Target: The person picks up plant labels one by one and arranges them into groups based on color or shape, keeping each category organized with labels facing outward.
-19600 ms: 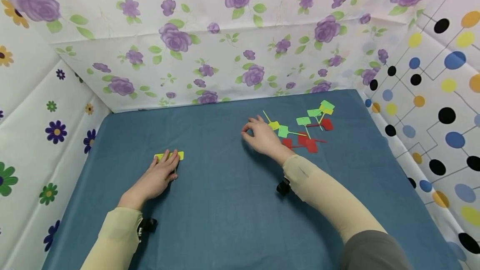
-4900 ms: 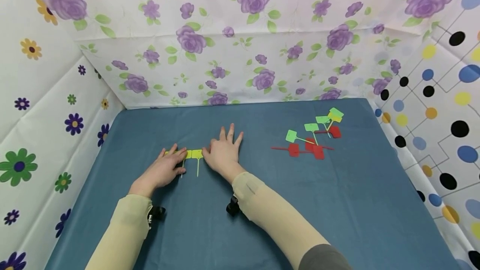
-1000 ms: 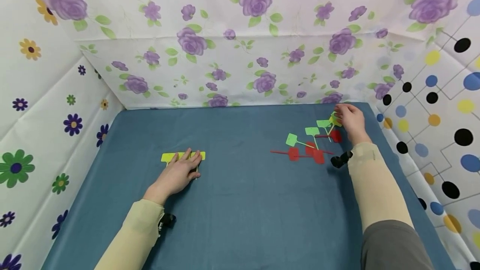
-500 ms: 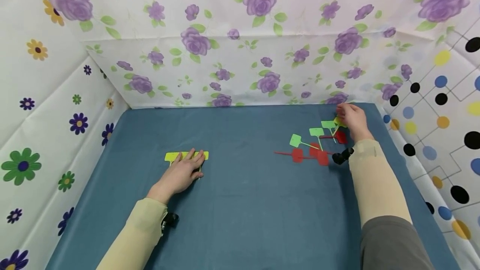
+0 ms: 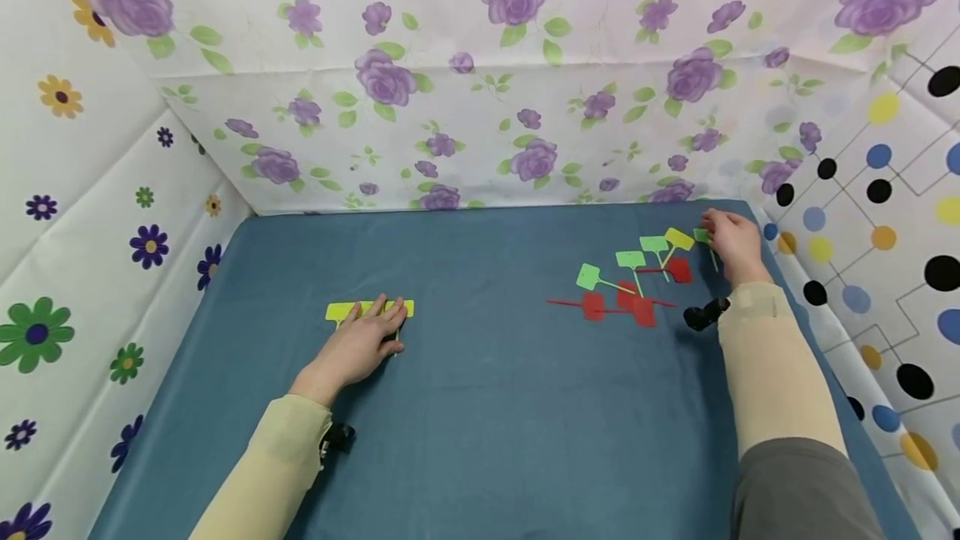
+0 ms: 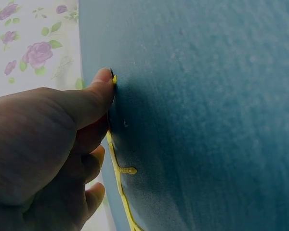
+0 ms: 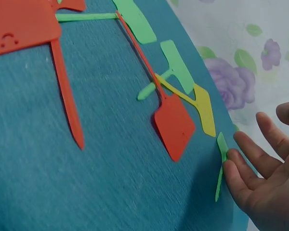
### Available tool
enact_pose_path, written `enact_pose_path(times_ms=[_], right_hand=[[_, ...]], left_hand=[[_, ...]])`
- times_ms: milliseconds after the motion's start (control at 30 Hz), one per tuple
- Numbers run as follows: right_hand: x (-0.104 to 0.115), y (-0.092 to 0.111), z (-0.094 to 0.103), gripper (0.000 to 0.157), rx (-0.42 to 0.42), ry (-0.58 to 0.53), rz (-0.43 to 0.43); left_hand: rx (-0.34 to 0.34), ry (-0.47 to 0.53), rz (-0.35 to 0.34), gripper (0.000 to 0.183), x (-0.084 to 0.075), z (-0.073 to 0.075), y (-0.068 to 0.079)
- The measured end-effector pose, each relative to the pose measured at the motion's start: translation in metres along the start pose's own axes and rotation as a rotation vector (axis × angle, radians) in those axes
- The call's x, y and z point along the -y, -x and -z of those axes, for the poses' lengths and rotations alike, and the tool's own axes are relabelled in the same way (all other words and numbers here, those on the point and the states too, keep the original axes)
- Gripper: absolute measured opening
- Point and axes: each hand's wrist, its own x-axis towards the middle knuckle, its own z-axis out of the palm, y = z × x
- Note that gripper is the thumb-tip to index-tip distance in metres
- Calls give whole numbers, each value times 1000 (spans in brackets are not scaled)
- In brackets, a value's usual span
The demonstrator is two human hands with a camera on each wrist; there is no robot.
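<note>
My left hand rests on a row of yellow T-shaped plant labels at the left of the blue cloth, fingers spread flat and hiding part of the row. In the left wrist view, the thumb is beside a yellow edge, and a yellow stem sticks out below. Far to the right, my right hand has its fingers at a green plant label. The right wrist view shows fingertips touching that label, with no curl around it. Left of it lies a yellow label.
Several more green labels and red labels lie overlapped left of the right hand. A flowered cloth wall rises at the back; a dotted one stands right, and another flowered one left.
My right hand has moved right with the green label, which came off the yellow label and now lies apart from it. The left hand remains on the yellow row.
</note>
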Motion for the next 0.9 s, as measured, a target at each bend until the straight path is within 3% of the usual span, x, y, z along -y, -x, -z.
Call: enact_pose_path(times_ms=[100,267,467,667,900], right_hand=[[0,3,4,70,-8,94,31],[2,9,4,73,-31,343,141],[4,12,0,61,-15,544,262],[5,10,0,56,71,706,309],[4,6,-2,64,141,898,366]], left_hand=[[0,-1,-1,68,0,1,0],[5,3,-2,68,0,2,-1],[15,4,4,68,0,0,-1],[10,0,3,68,-2,1,0],[2,-1,-6,67,-1,1,0]])
